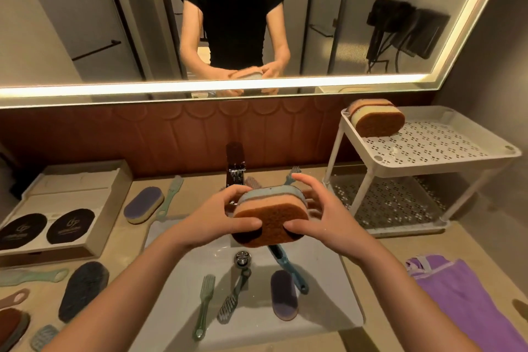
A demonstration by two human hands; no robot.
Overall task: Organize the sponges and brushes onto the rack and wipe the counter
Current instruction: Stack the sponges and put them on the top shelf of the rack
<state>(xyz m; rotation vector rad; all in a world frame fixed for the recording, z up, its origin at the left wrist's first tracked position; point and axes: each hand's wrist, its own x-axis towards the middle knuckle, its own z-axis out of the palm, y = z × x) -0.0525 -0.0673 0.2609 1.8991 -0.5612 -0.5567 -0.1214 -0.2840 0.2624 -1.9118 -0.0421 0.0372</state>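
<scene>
Rack: white plastic, two perforated tiers on slim posts, standing on the counter right of the sink. The top tier holds one oval sponge bundle on edge in its back-left corner, with a coarse brown scouring face and pale yellow foam behind it. Sink basin: white, glossy, rectangular. It holds a translucent green brush, a grey bristle brush, a blue-handled brush and a purple-faced oval sponge. Open cardboard box on the left holds two dark oval pads. The sponge stack is held above the basin, in front of the faucet: brown abrasive face, orange foam, blue-grey layer behind. Left hand and right hand both grip it, thumbs pressed on the brown face, fingers curled over the back. On the counter: a purple-topped sponge, a pale green brush, a dark oval scrubber and a purple cloth.
</scene>
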